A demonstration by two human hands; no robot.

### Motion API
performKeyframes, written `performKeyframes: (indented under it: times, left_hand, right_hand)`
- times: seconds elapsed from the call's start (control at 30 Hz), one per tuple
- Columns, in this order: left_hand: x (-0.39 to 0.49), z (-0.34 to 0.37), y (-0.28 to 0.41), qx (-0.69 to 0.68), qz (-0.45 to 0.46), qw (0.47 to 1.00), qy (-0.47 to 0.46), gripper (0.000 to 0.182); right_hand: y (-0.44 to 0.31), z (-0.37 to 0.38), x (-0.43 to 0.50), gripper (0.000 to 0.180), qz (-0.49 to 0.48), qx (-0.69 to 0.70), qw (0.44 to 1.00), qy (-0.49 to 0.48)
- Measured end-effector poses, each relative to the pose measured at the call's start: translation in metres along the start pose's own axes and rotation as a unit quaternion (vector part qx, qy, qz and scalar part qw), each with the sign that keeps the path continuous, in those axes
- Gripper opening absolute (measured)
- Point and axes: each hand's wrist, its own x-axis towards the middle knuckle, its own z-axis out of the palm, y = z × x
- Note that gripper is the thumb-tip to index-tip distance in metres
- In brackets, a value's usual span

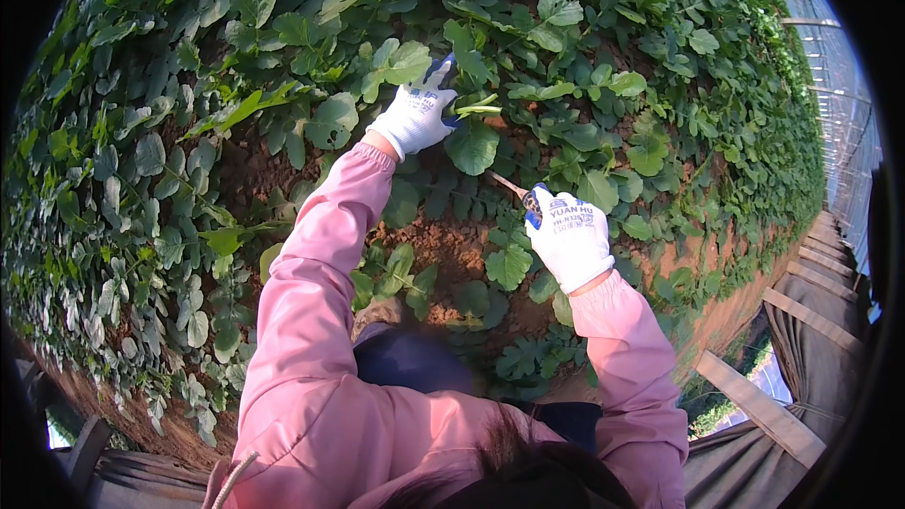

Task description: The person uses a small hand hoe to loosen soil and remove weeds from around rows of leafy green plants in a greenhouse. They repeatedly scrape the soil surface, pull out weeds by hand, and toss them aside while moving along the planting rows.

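My left hand (418,109), in a white knit glove with blue coating, grips several pale green leaf stalks (479,109). Lobed green leaves (406,62) show above and beside its fingers. To the lower right, my right hand (571,233), gloved alike, is closed around the dark patterned handle of a small knife (532,204). Its thin, brownish blade points up and left towards a broad leaf (472,147) below my left hand. The blade's tip lies close to that leaf's lower edge. My left fingertips are partly hidden by foliage.
Dense leafy plants (162,155) spread on all sides. Reddish-brown soil (452,247) shows between them, near my legs. Along the right edge run a greenhouse wall with clear film (841,106), wooden slats (760,406) and draped dark cloth (806,346).
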Motion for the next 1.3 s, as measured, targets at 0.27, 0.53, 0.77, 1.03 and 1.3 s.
performKeyframes:
  times: [0.27,0.53,0.77,1.03,1.3]
  left_hand:
    - [0.035,0.016,-0.041,-0.115,-0.196,0.973,-0.032,0.057]
    - [0.072,0.046,-0.081,-0.026,-0.243,0.967,-0.072,0.070]
    - [0.069,0.062,-0.089,0.056,-0.219,0.967,-0.114,0.075]
    - [0.020,0.035,-0.053,-0.033,-0.184,0.982,-0.022,0.061]
    - [-0.033,0.020,0.014,0.050,-0.004,0.995,0.087,0.039]
  right_hand:
    - [-0.004,-0.006,0.004,0.023,0.001,-0.002,1.000,-0.005]
    - [-0.002,-0.004,0.003,0.021,0.004,0.007,1.000,0.005]
    - [0.001,-0.004,0.005,0.020,0.000,0.014,1.000,0.011]
    - [0.001,-0.002,0.005,0.021,0.005,0.008,1.000,-0.016]
    - [0.001,0.002,0.004,0.023,0.013,0.012,1.000,-0.021]
